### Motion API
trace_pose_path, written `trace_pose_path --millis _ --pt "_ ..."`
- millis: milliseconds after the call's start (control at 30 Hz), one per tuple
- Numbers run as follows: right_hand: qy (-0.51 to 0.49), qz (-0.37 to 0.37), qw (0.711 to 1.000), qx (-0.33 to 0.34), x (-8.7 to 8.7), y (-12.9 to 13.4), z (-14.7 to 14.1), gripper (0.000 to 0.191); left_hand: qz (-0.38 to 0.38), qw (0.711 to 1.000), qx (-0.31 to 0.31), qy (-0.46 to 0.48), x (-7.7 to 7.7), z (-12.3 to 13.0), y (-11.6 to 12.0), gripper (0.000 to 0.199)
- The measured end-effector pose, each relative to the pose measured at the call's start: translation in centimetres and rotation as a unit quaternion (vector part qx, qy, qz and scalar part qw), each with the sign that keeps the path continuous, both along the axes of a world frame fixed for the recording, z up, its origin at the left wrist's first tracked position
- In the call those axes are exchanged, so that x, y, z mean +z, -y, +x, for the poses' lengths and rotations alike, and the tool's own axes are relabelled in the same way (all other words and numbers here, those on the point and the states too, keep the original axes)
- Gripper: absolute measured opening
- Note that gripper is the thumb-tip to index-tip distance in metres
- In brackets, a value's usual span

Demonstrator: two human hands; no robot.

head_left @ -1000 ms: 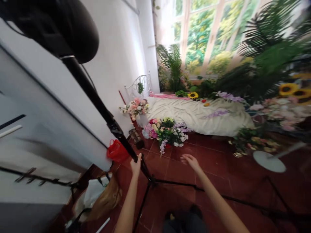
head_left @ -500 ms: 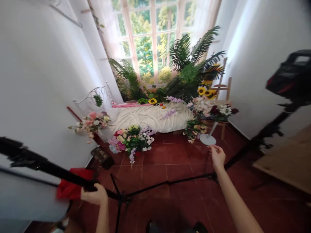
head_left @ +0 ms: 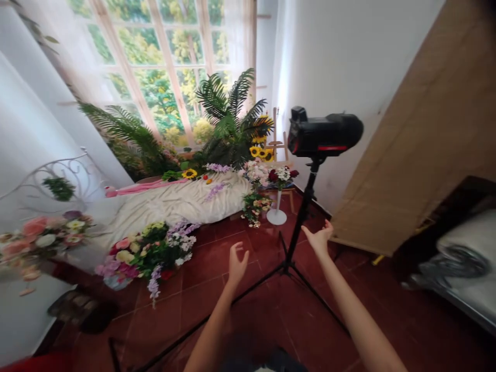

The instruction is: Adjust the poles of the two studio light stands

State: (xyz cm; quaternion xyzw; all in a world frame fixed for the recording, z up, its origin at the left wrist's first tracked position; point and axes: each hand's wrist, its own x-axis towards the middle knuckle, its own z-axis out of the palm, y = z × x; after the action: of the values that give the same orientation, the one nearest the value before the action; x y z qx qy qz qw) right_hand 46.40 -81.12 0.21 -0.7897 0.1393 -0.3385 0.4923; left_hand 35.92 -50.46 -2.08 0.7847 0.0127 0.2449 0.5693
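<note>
A black studio light (head_left: 325, 135) sits on top of a black light stand (head_left: 299, 222), whose legs spread over the floor. My right hand (head_left: 318, 239) is just right of the stand's pole, thumb and fingers apart, holding nothing; whether the thumb touches the pole I cannot tell. To the left of the pole, in the air over the tiles, my left hand (head_left: 237, 262) is open with its fingers loosely curved. It holds nothing.
Beyond the stand lies a bed-like platform with a cream cloth (head_left: 174, 201). A flower bunch (head_left: 151, 248) stands before it, palm leaves (head_left: 232, 119) behind. A white-based stand (head_left: 276, 216) holds more flowers. On the right are a tan panel (head_left: 387, 134) and a pale bundle (head_left: 473, 258).
The view has turned right. My left hand has let go of the other stand's pole and come across. My right hand's pinched fingers have opened, and it is now near the right stand's pole.
</note>
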Motion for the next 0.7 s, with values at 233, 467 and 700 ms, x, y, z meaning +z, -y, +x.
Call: trace_pose_path --millis 233,467,700 --pt "-0.055 0.047 0.997 0.025 -1.9 3.6 1.5 0.108 0.007 0.988 -0.153 0.033 5.6 12.7 14.6 0.077" --pt "-0.056 0.101 0.993 0.034 -2.3 5.0 4.6 0.11 -0.032 0.977 -0.207 -0.03 6.7 20.5 23.5 0.105" --pt "-0.062 0.164 0.984 0.02 -2.2 7.3 7.0 0.106 -0.021 0.988 -0.146 -0.051 7.9 23.6 28.4 0.084"
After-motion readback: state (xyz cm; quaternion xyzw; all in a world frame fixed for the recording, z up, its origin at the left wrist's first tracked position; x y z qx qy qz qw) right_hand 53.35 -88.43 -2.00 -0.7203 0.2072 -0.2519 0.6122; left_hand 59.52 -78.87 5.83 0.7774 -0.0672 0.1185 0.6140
